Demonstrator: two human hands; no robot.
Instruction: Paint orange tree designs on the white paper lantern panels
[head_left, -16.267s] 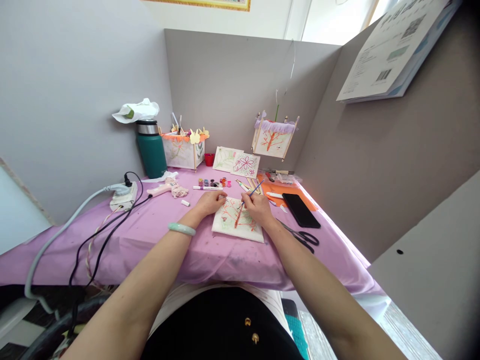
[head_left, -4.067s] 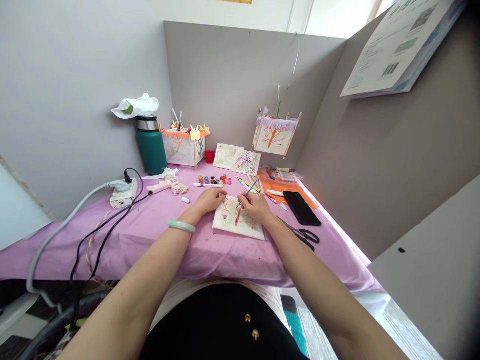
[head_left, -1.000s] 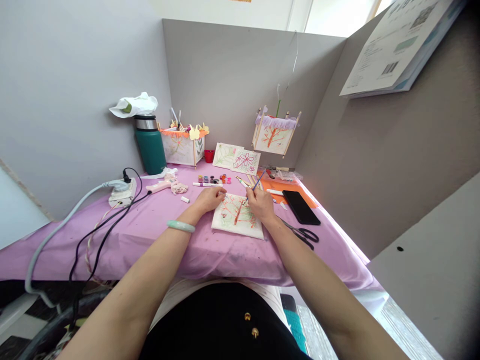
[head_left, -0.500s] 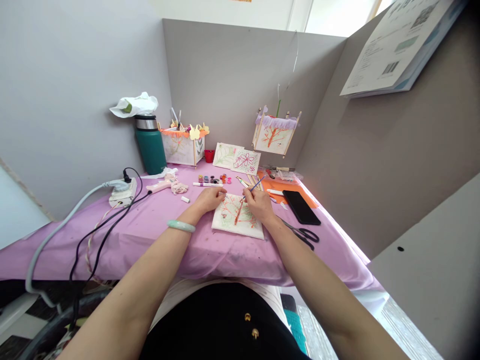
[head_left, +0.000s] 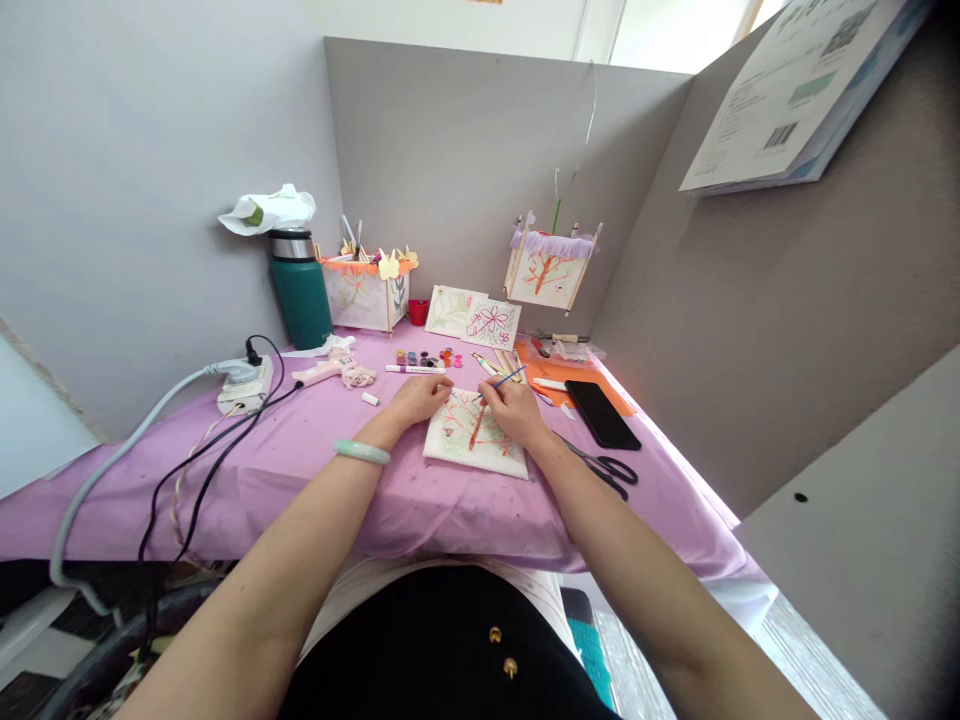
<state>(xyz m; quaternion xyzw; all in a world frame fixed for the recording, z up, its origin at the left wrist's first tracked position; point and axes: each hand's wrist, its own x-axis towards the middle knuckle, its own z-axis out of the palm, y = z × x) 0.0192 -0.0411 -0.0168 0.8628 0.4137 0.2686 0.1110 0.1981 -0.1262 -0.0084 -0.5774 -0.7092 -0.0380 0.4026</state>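
Note:
A white square sheet [head_left: 442, 447] painted with an orange-brown tree and green strokes lies on the table before me; it looks soft and thick. My right hand [head_left: 510, 405] pinches a thin blue paintbrush [head_left: 511, 377], its tip low over the tree's upper part. Whether the bristles touch the sheet I cannot tell. At the sheet's far left corner, my left hand [head_left: 426, 397] has its fingers closed on the edge. Small paint pots [head_left: 424, 358] and a white-and-purple marker [head_left: 415, 370] lie just beyond the left hand. A white cap [head_left: 370, 399] sits left of it.
Scissors [head_left: 604, 467] and a black phone [head_left: 602, 414] lie to the right. A green bottle [head_left: 301, 290], a decorated box [head_left: 360, 295] and two drawings [head_left: 491, 322] stand behind. A painted lantern [head_left: 551, 270] hangs at back right. Cables run from a power strip [head_left: 246, 385] at left.
My right hand has shifted slightly left, and the paintbrush now leans flatter, its tip farther left over the sheet. The left hand and the sheet stay where they were.

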